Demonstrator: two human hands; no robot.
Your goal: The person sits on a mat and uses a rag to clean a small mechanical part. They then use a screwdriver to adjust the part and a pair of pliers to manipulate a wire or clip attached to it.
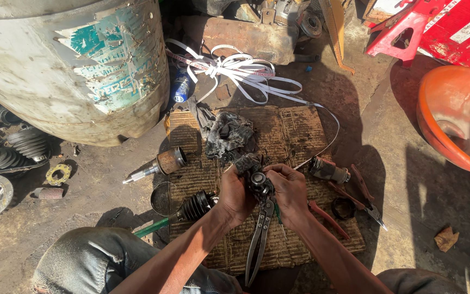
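Both my hands meet over a greasy black joint part (258, 182) held above a dirty corrugated cardboard sheet (295, 136). My left hand (235, 193) grips the part from the left. My right hand (288, 190) closes on it from the right. Long metal pliers (259, 239) hang down from under the part, handles pointing toward me; which hand holds them I cannot tell. A black rubber boot on a green-tipped shaft (194, 207) lies just left of my left wrist.
A grimy rag (227, 133), a rusty joint housing with stub shaft (164, 163), a metal ring (165, 198), red-handled pliers (349, 201) and a cylindrical part (327, 170) lie about the cardboard. A big worn drum (72, 65) stands left, an orange basin (458, 120) right, white strapping (235, 68) behind.
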